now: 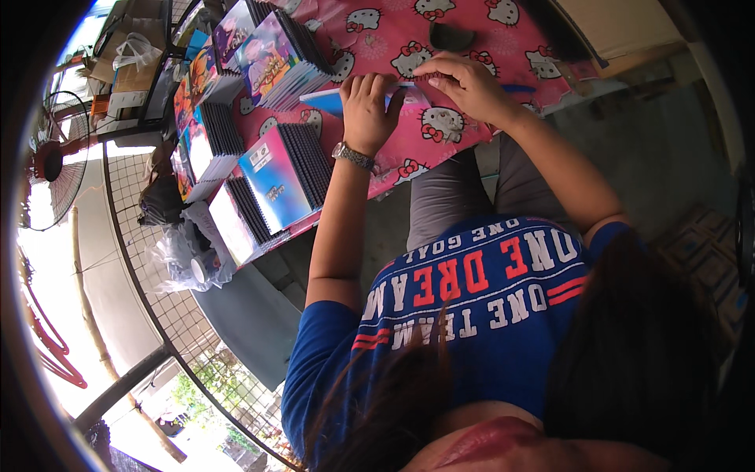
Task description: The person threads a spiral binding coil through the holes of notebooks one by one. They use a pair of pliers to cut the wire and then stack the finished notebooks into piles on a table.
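Note:
A thin notebook with a blue and pink cover [322,101] lies on the pink patterned tablecloth in front of me. My left hand [368,110] is closed over its far edge, fingers on top and thumb toward the right, and covers much of it. My right hand [465,85] is bent at the notebook's right end. Its thumb and fingertips pinch a dark spiral binding coil [429,76] along that edge. How far the coil runs through the pages is too small to tell.
Stacks of spiral-bound notebooks [271,177] fill the table's left side. Beyond my hands sits a small dark bowl [451,36]. A blue strip-like object [519,88] lies right of my right hand. A fan [55,161] and wire mesh stand at left, a cardboard box [629,27] at far right.

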A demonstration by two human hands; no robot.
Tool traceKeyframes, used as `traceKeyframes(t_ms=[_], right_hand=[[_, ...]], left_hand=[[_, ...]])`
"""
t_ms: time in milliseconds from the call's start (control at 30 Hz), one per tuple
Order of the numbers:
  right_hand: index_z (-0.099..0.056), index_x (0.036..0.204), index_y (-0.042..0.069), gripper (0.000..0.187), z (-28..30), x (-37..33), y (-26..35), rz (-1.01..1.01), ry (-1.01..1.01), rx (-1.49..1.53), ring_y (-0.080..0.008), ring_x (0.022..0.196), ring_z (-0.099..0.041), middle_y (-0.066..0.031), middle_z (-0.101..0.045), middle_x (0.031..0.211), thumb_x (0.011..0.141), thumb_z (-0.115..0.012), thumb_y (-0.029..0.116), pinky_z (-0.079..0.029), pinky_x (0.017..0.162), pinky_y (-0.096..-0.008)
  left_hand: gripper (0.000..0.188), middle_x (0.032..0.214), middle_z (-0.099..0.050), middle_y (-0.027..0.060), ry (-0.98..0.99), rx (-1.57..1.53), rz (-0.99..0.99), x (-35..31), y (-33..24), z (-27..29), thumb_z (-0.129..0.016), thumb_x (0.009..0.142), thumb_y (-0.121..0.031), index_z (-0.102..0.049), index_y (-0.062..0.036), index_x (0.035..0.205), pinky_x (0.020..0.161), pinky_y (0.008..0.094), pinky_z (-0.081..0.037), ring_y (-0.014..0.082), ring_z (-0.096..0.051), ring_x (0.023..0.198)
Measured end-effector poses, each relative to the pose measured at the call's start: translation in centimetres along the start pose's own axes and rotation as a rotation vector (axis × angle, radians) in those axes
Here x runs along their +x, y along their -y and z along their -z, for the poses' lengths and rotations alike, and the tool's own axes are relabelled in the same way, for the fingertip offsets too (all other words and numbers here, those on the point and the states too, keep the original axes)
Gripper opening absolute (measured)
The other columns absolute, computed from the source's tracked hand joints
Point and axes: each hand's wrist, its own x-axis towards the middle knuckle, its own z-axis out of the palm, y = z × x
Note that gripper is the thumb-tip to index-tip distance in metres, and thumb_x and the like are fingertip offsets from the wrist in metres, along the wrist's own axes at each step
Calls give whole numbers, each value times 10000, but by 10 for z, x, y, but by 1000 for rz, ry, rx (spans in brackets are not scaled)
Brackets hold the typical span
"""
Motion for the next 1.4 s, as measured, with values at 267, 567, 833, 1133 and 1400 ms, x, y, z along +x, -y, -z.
traceKeyframes(t_ms=[267,567,833,1133,1400], right_hand=[[-675,1061,76,274,2,12,1,103,24,23,-260,912,-635,-78,-626,997,825,-633,-56,-510,818,-350],[-679,1076,88,289,-8,10,-10,50,-52,-54,-233,911,-637,-68,-600,975,829,-641,-58,-514,790,-333],[-686,1059,81,276,-5,4,-3,184,-32,-163,-237,884,-633,-73,-600,967,823,-643,-55,-502,792,-340],[-650,1125,56,274,-9,-5,-1,-18,9,-55,-279,924,-640,-87,-614,985,853,-652,19,-519,821,-373],[-600,1118,53,256,-3,3,23,-103,20,-260,-333,914,-651,-128,-624,1004,876,-653,117,-532,745,-416]], left_hand=[[215,942,-636,59,14,30,-28,2,1,-1,-699,832,-175,-639,-115,1030,1042,475,-348,287,-585,944],[173,933,-638,58,4,11,-38,11,6,-6,-686,847,-181,-646,-111,999,1048,476,-346,284,-591,928],[179,933,-639,54,-3,-9,-40,11,5,-4,-697,834,-187,-648,-114,990,1043,469,-349,281,-591,923],[216,969,-646,54,-10,25,-21,11,2,-5,-689,832,-170,-631,-119,1034,1062,478,-332,281,-586,970],[287,996,-653,36,5,35,-32,11,-12,-10,-676,827,-109,-587,-114,1100,1074,494,-318,267,-590,1001]])
